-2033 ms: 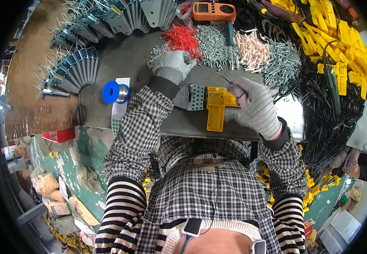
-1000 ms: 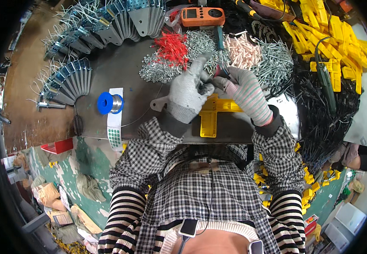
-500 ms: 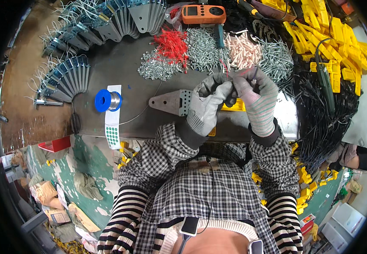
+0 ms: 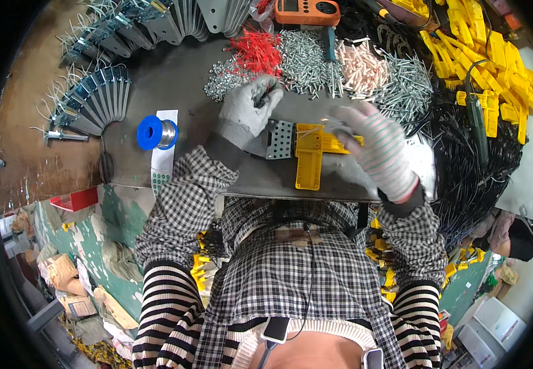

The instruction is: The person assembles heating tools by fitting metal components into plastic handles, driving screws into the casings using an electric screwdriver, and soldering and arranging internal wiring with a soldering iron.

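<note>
My left hand (image 4: pixel 249 111), in a grey glove, is raised just in front of the pile of small clear pieces (image 4: pixel 222 80) and the red pieces (image 4: pixel 257 54). Its thumb and fingers are pinched together; a speck of red shows there, too small to make out. A grey metal plate with a perforated end (image 4: pixel 280 140) lies partly under that wrist. Beside the plate, a yellow plastic part (image 4: pixel 307 161) rests at the near edge of the bench. Over its right end hovers my right hand (image 4: pixel 374 144), in a striped glove, with the fingers smeared by motion.
Heaps of silver screws (image 4: pixel 306 64), pale pink pieces (image 4: pixel 363 67) and metal pins (image 4: pixel 406 86) line the back. A blue solder spool (image 4: pixel 150 132) stands left, near fanned metal plates (image 4: pixel 103 98). Yellow parts (image 4: pixel 494 58) and black cables (image 4: pixel 475 184) fill the right side.
My hands, together over the bench before, have parted. The left has moved left and up toward the piles; the right has moved lower. The yellow part now shows more fully.
</note>
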Demonstrator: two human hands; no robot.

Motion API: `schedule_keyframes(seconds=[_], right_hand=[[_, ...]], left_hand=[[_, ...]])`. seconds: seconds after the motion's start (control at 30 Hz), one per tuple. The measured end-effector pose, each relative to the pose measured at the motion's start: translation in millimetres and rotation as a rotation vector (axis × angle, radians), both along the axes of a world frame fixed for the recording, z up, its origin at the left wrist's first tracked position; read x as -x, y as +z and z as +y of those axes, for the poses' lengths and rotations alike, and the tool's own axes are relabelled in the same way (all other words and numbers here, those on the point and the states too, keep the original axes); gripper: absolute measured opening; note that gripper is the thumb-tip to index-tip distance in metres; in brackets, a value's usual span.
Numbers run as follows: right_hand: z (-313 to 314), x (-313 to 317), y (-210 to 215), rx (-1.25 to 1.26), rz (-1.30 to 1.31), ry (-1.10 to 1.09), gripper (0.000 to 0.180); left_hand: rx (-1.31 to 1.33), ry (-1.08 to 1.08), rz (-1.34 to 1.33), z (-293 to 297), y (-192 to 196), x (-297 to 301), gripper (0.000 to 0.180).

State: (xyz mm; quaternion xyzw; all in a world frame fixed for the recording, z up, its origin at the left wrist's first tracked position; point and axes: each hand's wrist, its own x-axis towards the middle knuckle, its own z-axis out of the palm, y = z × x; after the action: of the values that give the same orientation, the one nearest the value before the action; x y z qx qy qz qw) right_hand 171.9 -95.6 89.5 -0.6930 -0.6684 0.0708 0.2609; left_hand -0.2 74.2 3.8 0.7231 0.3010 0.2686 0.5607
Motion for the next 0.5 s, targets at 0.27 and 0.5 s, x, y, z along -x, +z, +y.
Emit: schedule_keyframes(seconds=[0.27,0.5], right_hand=[[2,-3,-31,0.192,0.016,0.054,0.016],[17,-13,-34,0.196,0.386,0.017,0.022]], left_hand=[[-0.162,0.126,0.242,-49,-7,21,0.012],[-0.229,-0.055,0.169,-45,7,5,0.018]])
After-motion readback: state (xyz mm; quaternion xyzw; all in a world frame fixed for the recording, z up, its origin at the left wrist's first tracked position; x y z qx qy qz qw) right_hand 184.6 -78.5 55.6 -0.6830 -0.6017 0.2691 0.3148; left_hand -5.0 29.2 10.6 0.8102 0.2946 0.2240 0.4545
